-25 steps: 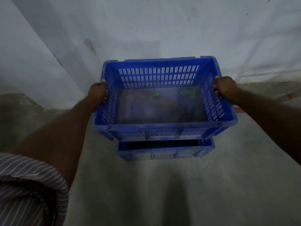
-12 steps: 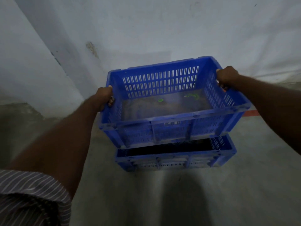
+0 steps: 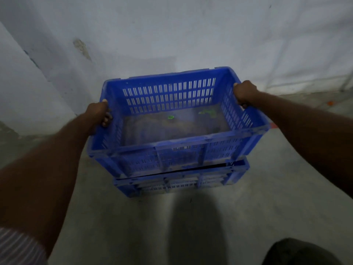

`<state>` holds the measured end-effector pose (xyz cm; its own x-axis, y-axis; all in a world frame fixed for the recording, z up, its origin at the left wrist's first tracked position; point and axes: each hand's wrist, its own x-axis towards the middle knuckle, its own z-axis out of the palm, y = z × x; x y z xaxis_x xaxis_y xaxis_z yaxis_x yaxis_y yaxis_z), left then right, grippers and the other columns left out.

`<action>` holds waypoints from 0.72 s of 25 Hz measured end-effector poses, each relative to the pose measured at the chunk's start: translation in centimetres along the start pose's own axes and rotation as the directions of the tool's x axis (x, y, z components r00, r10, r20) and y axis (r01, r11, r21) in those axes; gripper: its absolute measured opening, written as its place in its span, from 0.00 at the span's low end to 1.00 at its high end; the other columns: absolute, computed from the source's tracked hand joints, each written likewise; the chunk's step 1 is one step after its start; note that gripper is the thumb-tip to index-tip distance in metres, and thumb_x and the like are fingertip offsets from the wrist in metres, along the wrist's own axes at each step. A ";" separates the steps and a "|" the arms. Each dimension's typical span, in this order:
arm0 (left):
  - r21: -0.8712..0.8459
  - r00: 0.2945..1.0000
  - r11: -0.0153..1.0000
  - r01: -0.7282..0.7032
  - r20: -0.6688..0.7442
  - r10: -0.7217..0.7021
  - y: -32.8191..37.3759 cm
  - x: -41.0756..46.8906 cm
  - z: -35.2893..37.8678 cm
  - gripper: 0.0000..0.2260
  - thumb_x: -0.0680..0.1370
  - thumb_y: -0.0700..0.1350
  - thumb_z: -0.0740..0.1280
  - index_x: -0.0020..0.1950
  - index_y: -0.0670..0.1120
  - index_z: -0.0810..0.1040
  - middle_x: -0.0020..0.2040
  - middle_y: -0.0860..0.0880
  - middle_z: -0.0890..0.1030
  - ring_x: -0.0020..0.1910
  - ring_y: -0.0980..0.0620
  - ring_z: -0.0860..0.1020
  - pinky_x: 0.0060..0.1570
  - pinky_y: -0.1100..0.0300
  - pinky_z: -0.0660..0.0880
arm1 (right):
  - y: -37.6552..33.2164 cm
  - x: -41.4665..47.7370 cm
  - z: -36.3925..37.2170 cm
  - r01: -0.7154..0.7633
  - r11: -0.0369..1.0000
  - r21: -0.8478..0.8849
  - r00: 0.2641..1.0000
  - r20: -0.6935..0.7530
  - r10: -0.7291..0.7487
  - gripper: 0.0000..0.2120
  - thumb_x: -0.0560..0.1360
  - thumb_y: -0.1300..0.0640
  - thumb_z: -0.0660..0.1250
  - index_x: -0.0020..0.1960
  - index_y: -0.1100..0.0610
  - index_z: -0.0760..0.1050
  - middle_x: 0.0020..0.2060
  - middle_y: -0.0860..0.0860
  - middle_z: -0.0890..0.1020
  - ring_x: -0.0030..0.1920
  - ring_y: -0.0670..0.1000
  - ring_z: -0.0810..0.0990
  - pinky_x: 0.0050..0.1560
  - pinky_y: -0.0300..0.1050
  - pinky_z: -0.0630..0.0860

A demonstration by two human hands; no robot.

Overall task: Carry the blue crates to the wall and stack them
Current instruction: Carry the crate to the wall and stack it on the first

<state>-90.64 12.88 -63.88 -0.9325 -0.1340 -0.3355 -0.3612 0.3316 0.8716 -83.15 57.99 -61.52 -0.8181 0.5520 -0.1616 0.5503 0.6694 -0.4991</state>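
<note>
Upper blue crate in both hands, just above lower crate

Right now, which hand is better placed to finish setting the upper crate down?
Probably the right hand: it grips the right rim of the upper crate, where a dark gap above the lower crate shows. The left hand grips the other side.

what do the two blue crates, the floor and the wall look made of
Upper crate: looks like moulded plastic, matte blue, dusty inside; slotted walls and a thick moulded rim.
Lower crate: seemingly the same plastic; ribbed, slotted side, scuffed pale.
Floor: probably bare concrete; grey, dull, mottled.
Wall: likely painted plaster; whitish, matte, one chipped patch.
</note>
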 end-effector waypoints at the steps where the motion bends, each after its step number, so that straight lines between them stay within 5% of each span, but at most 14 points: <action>1: 0.036 0.999 0.999 0.000 -0.035 0.001 -0.3 -0.4 0.3 0.20 0.86 0.55 0.54 0.41 0.44 0.71 0.33 0.45 0.71 0.19 0.54 0.66 0.17 0.72 0.60 | 0.1 0.0 -0.1 0.015 0.999 -0.030 1.000 -0.008 -0.015 0.13 0.82 0.63 0.58 0.61 0.70 0.73 0.47 0.65 0.79 0.42 0.65 0.82 0.43 0.55 0.80; 2: 0.039 0.997 0.999 -0.006 -0.071 0.009 -0.7 -0.7 0.3 0.20 0.86 0.54 0.54 0.41 0.43 0.71 0.34 0.44 0.72 0.21 0.53 0.66 0.17 0.71 0.61 | 0.0 0.3 0.1 0.025 0.999 -0.045 0.999 -0.020 -0.026 0.16 0.83 0.60 0.57 0.63 0.72 0.72 0.51 0.67 0.79 0.46 0.67 0.82 0.44 0.56 0.81; 5: 0.011 0.998 0.999 -0.033 -0.052 0.034 -1.0 -1.8 0.4 0.20 0.86 0.55 0.54 0.42 0.44 0.72 0.34 0.45 0.73 0.21 0.54 0.66 0.17 0.70 0.62 | 0.7 -0.4 0.1 -0.001 0.998 -0.058 0.998 -0.059 -0.002 0.22 0.84 0.52 0.54 0.63 0.70 0.72 0.50 0.66 0.78 0.35 0.63 0.79 0.29 0.49 0.73; 8: 0.089 0.995 0.995 -0.044 -0.081 0.051 -0.9 -2.1 1.1 0.21 0.86 0.55 0.54 0.41 0.43 0.72 0.34 0.44 0.74 0.26 0.51 0.68 0.16 0.71 0.62 | 2.0 -0.4 0.2 0.029 0.997 -0.075 0.999 -0.021 -0.031 0.22 0.84 0.54 0.50 0.65 0.68 0.72 0.56 0.67 0.78 0.43 0.60 0.73 0.30 0.45 0.66; 14: 0.193 0.994 0.979 -0.070 -0.065 0.083 0.0 -2.0 0.6 0.22 0.86 0.56 0.54 0.42 0.43 0.74 0.35 0.44 0.74 0.28 0.49 0.68 0.26 0.60 0.66 | 2.5 -1.6 0.3 0.030 0.986 -0.161 0.998 0.066 -0.019 0.02 0.80 0.67 0.64 0.48 0.65 0.71 0.40 0.61 0.78 0.38 0.60 0.81 0.40 0.52 0.80; 18: 0.182 0.996 0.983 -0.039 -0.070 0.052 -0.4 -2.7 0.9 0.22 0.86 0.56 0.53 0.41 0.44 0.73 0.35 0.44 0.73 0.28 0.49 0.67 0.23 0.63 0.65 | 2.2 -2.5 -0.5 0.057 0.972 -0.227 0.998 0.009 -0.057 0.03 0.81 0.66 0.62 0.52 0.66 0.71 0.36 0.58 0.75 0.31 0.58 0.80 0.35 0.50 0.78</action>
<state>-88.00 13.98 -63.63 -0.9473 -0.1814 -0.2639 -0.3199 0.5006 0.8044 -79.87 58.31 -61.80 -0.8494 0.5087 -0.1404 0.5261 0.7954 -0.3009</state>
